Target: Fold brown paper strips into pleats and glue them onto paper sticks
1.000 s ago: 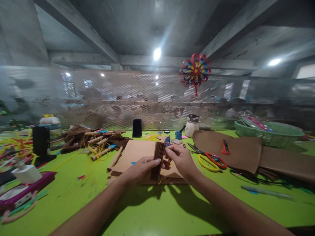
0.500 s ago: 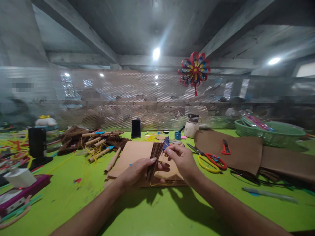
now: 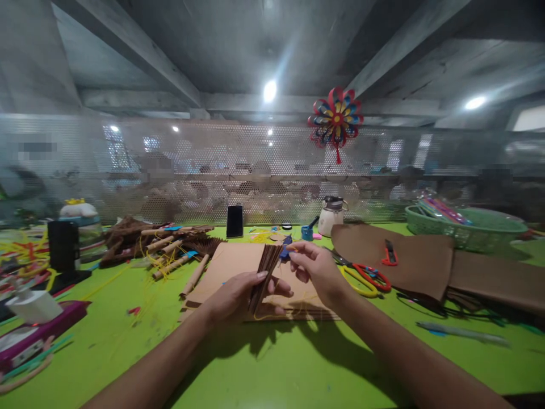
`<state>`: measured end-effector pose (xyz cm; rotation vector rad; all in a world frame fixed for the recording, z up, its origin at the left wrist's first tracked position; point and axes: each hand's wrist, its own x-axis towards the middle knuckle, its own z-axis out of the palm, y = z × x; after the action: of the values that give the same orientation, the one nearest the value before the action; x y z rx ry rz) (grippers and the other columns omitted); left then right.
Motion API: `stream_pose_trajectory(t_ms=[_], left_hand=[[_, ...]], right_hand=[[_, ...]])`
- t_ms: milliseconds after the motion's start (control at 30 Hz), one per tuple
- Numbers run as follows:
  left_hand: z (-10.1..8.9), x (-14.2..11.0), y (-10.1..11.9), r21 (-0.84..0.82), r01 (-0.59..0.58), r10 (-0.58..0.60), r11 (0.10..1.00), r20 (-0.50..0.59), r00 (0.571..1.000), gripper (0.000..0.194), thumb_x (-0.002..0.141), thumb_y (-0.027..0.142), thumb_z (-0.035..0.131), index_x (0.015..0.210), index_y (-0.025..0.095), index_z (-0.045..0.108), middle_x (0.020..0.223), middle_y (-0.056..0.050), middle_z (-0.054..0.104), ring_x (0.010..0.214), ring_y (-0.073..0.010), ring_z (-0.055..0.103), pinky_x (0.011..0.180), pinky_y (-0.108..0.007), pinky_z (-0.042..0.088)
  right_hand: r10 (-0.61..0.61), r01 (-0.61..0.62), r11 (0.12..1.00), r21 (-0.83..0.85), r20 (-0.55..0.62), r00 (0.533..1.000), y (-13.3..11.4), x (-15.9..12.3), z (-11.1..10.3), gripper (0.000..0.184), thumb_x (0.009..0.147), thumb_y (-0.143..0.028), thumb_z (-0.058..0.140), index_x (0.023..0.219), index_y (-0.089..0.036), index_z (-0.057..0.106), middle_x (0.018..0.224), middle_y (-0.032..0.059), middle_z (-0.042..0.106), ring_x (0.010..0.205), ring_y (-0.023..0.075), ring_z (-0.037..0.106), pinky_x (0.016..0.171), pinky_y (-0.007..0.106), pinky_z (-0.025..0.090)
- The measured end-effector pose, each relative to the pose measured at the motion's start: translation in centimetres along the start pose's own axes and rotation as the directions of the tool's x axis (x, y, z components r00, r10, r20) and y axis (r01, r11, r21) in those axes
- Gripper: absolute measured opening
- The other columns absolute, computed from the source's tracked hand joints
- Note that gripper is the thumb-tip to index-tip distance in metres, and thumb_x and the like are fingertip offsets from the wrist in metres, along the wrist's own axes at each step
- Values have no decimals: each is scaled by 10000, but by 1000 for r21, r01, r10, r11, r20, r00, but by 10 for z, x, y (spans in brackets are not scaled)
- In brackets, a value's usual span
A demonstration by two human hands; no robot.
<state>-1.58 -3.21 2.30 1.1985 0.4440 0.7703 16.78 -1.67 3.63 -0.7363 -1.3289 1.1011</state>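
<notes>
My left hand [image 3: 238, 292] is closed around a pleated stack of brown paper [image 3: 268, 267], thumb on the near face and fingertips showing beyond it. The folds stand upright, leaning slightly right. My right hand [image 3: 317, 270] is raised just right of the stack, thumb and forefinger pinched on what looks like a thin yellow string [image 3: 293, 248]. Yellow string also loops below the stack. A small blue object [image 3: 286, 250], its kind unclear, shows right behind the right fingertips. Under both hands lie flat brown paper sheets [image 3: 230, 258].
Scissors [image 3: 361, 279] with yellow and red handles and a red cutter [image 3: 389, 254] lie to the right, near brown paper [image 3: 426, 255]. A green basket [image 3: 489, 230] stands behind. Paper rolls [image 3: 172, 250] are at left, a phone [image 3: 234, 221] at the back.
My right hand has moved slightly right, away from the pleated paper. The stack leans a little more to the right, its lower end shifted left in my left hand.
</notes>
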Motion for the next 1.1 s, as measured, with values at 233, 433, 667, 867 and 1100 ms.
stream_pose_trajectory(t_ms=[233, 433, 667, 867, 1100], left_hand=[[2, 0, 0, 37, 38, -42, 999, 89, 995, 314, 850, 365, 433, 811, 110, 612, 944, -154, 623, 872, -236, 578, 818, -421, 427], [5, -2, -1, 94, 68, -76, 993, 85, 993, 357, 863, 377, 407, 852, 90, 620, 860, -156, 644, 798, -235, 606, 764, -406, 440], [2, 0, -6, 28, 66, -70, 997, 167, 983, 372, 869, 417, 378, 850, 120, 602, 544, -33, 554, 655, -216, 600, 752, -454, 428], [-1, 0, -7, 86, 62, -71, 994, 100, 992, 327, 882, 386, 382, 896, 117, 567, 687, -94, 637, 696, -207, 610, 712, -359, 415], [3, 2, -7, 90, 50, -54, 995, 43, 998, 278, 858, 371, 458, 911, 112, 543, 793, -134, 648, 708, -202, 614, 701, -349, 426]], right_hand=[[-20, 18, 1000, 17, 155, 988, -1, -4, 2, 207, 721, -295, 599, 826, -118, 612, 680, 14, 573, 514, 77, 495, 524, 238, 392], [-24, 25, 1000, 0, 141, 990, -6, -8, 6, 187, 661, -292, 659, 739, -128, 612, 654, 6, 583, 500, 82, 502, 527, 247, 393], [-41, 31, 998, 63, 177, 983, -6, -11, 7, 231, 670, -324, 669, 651, -148, 521, 587, -25, 526, 502, 81, 499, 518, 232, 394], [-59, 61, 998, -4, 172, 983, -10, -13, 11, 228, 675, -330, 660, 679, -151, 518, 580, -37, 512, 477, 73, 484, 488, 225, 407], [-122, 145, 979, -147, 152, 981, -9, -16, 14, 150, 737, -287, 584, 775, -144, 559, 628, -17, 549, 549, 96, 522, 536, 240, 463]])
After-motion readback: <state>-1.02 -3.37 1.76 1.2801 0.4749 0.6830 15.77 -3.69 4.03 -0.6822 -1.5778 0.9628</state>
